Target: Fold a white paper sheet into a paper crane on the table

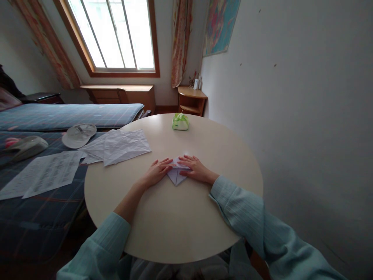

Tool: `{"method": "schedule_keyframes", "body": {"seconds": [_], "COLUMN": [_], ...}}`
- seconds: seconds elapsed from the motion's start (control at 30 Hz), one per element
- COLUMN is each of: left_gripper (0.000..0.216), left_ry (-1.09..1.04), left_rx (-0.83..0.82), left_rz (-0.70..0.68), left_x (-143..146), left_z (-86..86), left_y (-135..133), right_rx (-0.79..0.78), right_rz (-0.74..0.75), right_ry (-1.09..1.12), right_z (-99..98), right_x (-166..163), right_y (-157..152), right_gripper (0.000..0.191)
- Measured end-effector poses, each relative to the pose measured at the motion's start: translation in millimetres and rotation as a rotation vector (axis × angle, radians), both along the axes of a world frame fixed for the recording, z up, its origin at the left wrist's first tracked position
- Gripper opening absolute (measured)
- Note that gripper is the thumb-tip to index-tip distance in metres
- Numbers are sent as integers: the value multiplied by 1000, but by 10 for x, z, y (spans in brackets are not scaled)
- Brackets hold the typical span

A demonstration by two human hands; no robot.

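Sleeves [96, 245] lead to both hands [197, 170], opened flat on folded paper [176, 178] (green packet [180, 122] beyond, contents unclear).

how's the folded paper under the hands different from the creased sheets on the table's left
The folded paper is compact and pointed; the creased sheets are larger and spread out. Left hand and right hand rest on the folded paper; neither touches the creased sheets. Both are whitish.

The single head-worn view looks forward and steeply down from above the near edge of the round desk [175, 225], hands [197, 170] mid-frame, window [116, 35] at the top.
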State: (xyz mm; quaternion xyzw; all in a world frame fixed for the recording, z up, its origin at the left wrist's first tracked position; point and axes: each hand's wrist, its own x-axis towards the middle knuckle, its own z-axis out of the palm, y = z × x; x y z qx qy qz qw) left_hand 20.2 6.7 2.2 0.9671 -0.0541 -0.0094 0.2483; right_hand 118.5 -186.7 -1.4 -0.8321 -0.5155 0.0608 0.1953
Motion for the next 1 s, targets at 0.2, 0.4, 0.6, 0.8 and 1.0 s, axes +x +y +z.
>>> {"method": "schedule_keyframes", "body": {"seconds": [0.2,0.4,0.6,0.8,1.0], "left_gripper": [33,21,15,30,42], "left_ry": [-204,-703,-695,-390,-346], "left_rx": [-75,-36,134,129,149], "left_rz": [69,180,-111,-157,-133], "left_x": [24,-79,-176,-75,-52], "left_z": [-78,61,97,-130,-151], "left_y": [13,-43,-275,-389,-365], "right_rx": [28,40,51,74,260], "right_rz": [-29,-39,-41,-34,7], "right_ry": [-20,-5,-29,-74,-67], "right_z": [-48,-64,-78,-116,-137], "right_x": [26,40,39,44,49], "right_y": [24,31,39,53,57], "right_gripper": [35,36,35,34,37]}}
